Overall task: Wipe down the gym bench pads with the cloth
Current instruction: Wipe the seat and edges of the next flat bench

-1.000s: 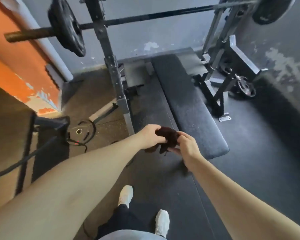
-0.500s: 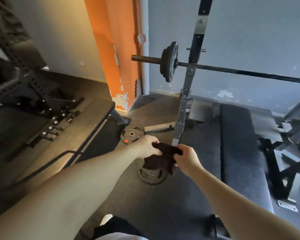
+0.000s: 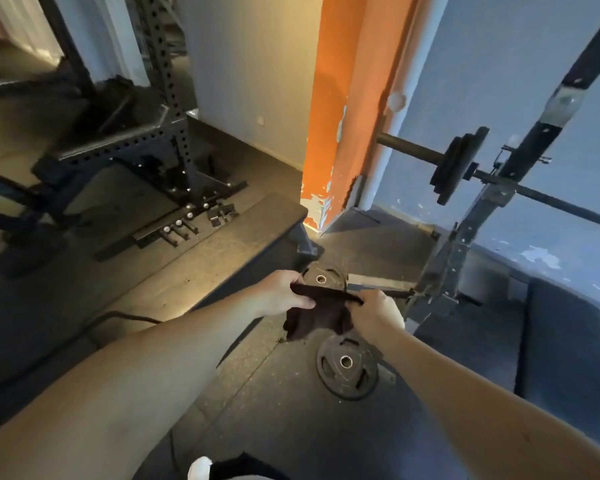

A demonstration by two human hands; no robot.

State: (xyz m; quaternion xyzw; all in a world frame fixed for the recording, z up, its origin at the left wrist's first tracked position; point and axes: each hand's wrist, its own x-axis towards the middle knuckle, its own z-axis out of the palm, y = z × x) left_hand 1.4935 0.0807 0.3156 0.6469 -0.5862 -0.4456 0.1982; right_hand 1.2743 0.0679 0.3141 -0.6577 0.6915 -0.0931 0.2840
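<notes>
A dark brown cloth (image 3: 317, 315) hangs stretched between my two hands in mid-air, above the floor. My left hand (image 3: 280, 293) pinches its left top corner and my right hand (image 3: 376, 314) pinches the right top edge. A long dark bench pad (image 3: 174, 271) runs diagonally on the left, lit by warm light, its far end near the orange wall. A second dark bench pad (image 3: 568, 341) lies at the right edge, under the barbell rack.
Two weight plates lie on the rubber floor, one (image 3: 347, 367) just below the cloth and another (image 3: 323, 277) behind it. A loaded barbell (image 3: 458, 168) rests on the rack upright (image 3: 478, 216). A black power rack (image 3: 167, 133) stands at back left. A cable (image 3: 125, 318) crosses the left bench.
The view has swung left, away from the right bench toward the left bench and power rack. My hands have pulled the cloth wider apart.
</notes>
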